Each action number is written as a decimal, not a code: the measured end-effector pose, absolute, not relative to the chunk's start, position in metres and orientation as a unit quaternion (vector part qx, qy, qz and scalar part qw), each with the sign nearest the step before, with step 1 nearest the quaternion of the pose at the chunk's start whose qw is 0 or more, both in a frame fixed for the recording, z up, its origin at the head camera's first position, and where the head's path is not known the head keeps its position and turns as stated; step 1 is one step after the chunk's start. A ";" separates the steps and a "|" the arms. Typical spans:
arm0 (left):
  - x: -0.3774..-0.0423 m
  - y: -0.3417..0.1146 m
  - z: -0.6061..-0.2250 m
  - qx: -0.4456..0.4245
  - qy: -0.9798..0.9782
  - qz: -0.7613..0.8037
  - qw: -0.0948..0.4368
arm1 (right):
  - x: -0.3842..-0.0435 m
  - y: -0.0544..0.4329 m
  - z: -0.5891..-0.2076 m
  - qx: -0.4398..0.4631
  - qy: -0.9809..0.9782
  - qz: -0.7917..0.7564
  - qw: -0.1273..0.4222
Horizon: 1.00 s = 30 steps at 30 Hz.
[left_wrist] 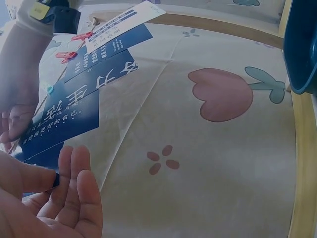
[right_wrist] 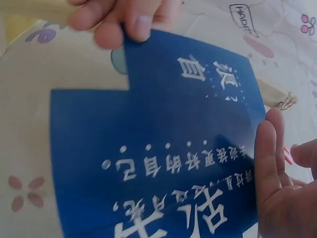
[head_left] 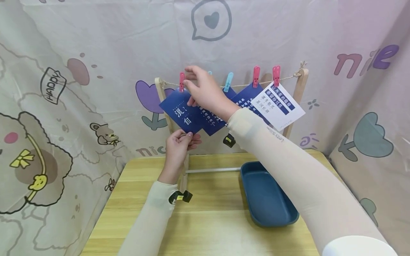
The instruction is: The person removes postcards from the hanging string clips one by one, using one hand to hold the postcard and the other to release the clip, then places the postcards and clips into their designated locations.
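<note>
"Blue card (head_left: 176, 103) is hanging at the far left of the row, in front of the left wooden post (head_left: 159, 90), and its lowest corner is resting in your left hand (head_left: 176, 153). You are pinching this corner between thumb and fingers; the thumb is lying on the printed side."

"Yes, and a pink clip (head_left: 182, 82) is standing upright at the top corner of that same card, on the rope (head_left: 245, 85). Is your right hand (head_left: 209, 90) pinching it?"

"It is not looking so. Your right hand is reaching just beside the clip, with the thumb standing apart from the fingers. Whether the thumb is touching the clip, we cannot tell."

"Beneath your right hand, further overlapping blue cards (head_left: 209, 124) are hanging tilted; your hand and sleeve are hiding a part, so we cannot tell how many."

"Next, a light-blue clip (head_left: 229, 81) is leaning on the rope. After it, two more pink clips (head_left: 256, 76) are standing, and the last one is meeting the top of the white card (head_left: 285, 112)."

"Below, on the wooden table (head_left: 211, 202), a dark blue tray (head_left: 269, 199) is lying, your right sleeve (head_left: 272, 149) partly covering it. Behind the white card, the right wooden post (head_left: 300, 89) is ending the row."
</note>
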State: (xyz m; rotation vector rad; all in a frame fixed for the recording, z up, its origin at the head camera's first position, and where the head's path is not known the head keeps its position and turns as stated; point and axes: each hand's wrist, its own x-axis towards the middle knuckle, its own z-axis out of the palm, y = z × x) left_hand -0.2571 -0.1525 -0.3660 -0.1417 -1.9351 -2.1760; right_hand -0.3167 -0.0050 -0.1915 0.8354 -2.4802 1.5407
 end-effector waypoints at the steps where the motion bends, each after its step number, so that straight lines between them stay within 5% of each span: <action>1: -0.257 -0.152 -0.366 -0.048 -0.660 -0.741 0.113 | -0.317 -0.006 -0.190 0.274 -0.809 0.517 0.047; 17: -0.255 -0.155 -0.366 -0.058 -0.671 -0.729 0.121 | -0.318 -0.020 -0.181 0.236 -0.750 0.617 0.004; 30: -0.254 -0.155 -0.366 -0.058 -0.672 -0.728 0.121 | -0.317 -0.022 -0.184 0.201 -0.698 0.687 0.030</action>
